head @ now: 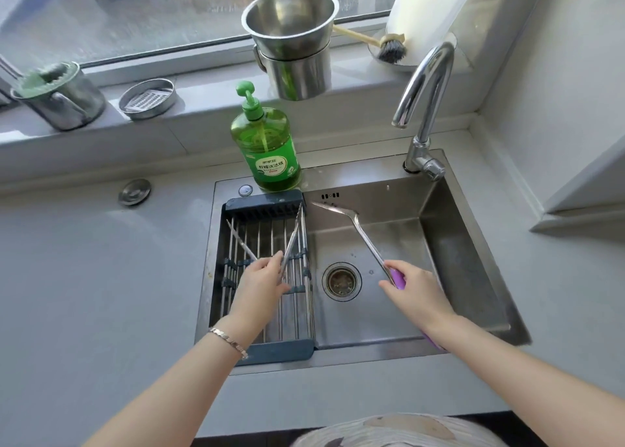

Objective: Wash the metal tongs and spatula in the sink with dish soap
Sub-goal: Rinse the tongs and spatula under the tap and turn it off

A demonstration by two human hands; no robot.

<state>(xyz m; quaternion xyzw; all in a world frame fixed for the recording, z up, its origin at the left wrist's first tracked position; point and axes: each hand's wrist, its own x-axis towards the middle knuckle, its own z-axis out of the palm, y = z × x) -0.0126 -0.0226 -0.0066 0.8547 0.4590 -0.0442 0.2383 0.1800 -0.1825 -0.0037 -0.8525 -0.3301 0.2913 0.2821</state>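
Observation:
My left hand point(263, 286) grips the metal tongs point(291, 240) near their hinge, over the dark drying rack point(267, 206) set in the left half of the sink. The tongs' two arms splay away from me across the rack bars. My right hand point(416, 291) holds the purple handle of the metal spatula point(358, 226), whose slotted blade points to the sink's back wall above the basin point(456, 260). The green dish soap bottle point(265, 142) with a pump top stands on the sink's back rim, beyond both hands. The drain point(341, 281) lies between my hands.
A curved chrome tap point(424, 108) rises at the sink's back right. On the window sill stand two stacked steel pots point(294, 50), a steel mug point(59, 96), a small round steel dish point(148, 99) and a brush point(389, 49). A round steel cap point(134, 192) sits on the grey counter.

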